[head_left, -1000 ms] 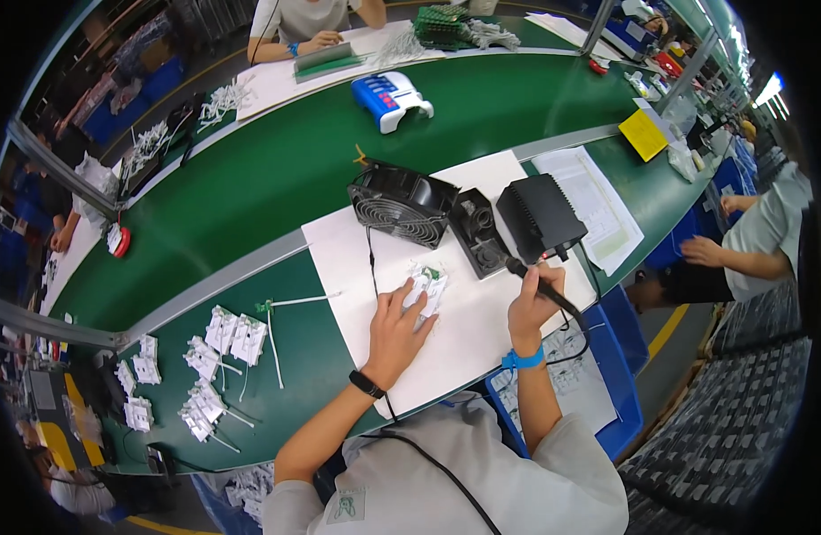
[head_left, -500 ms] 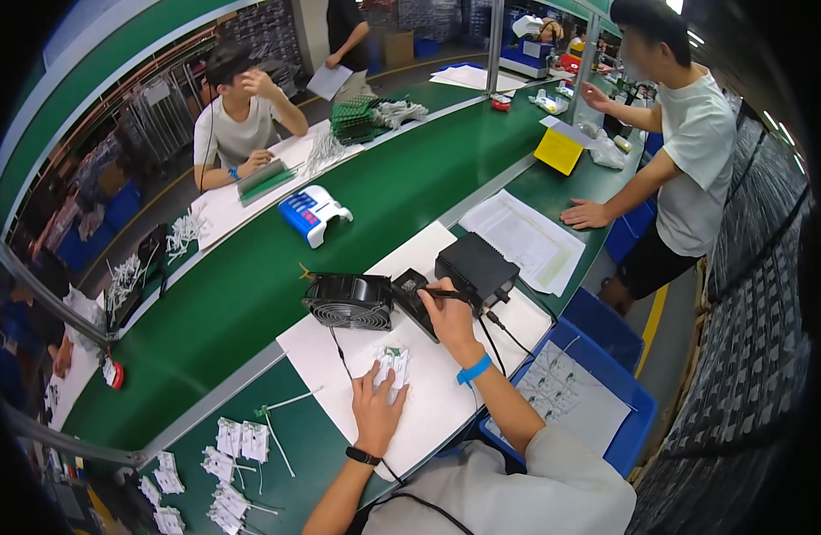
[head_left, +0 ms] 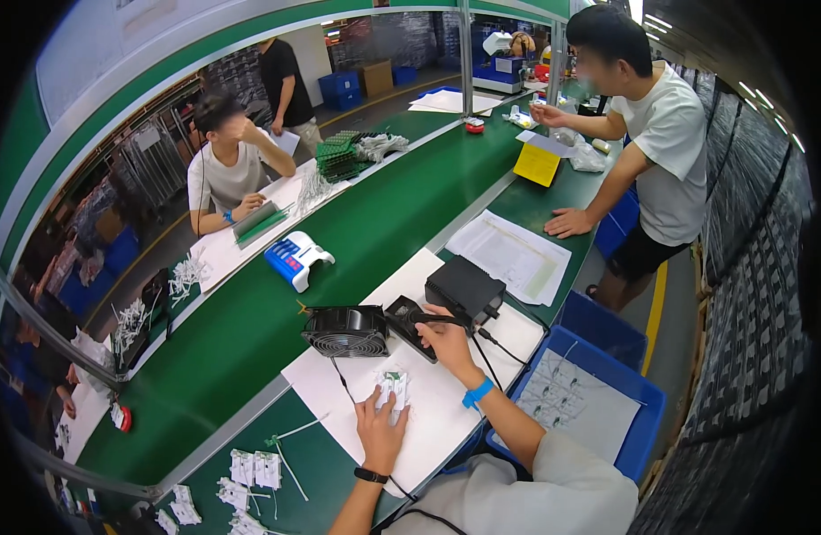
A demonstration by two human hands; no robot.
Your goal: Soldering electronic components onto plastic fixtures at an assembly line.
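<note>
Two hands work on the white sheet (head_left: 335,383); the left hand (head_left: 380,434) lies flat and open, fingers spread, its fingertips pressing a small white part (head_left: 393,386) down near the sheet's middle, just in front of the fan; the right hand (head_left: 445,338) is curled shut around a black iron handle (head_left: 431,317), which rests at the dark stand (head_left: 409,321); the iron's tip is hidden behind the hand and stand, and the part is too small to make out in detail; the fan (head_left: 346,331) is a black, round, grilled housing beside a boxy black station (head_left: 465,288); a thin dark cord (head_left: 341,379) trails over the sheet; a blue plastic bin (head_left: 642,401) is partly hidden behind the right arm.
</note>
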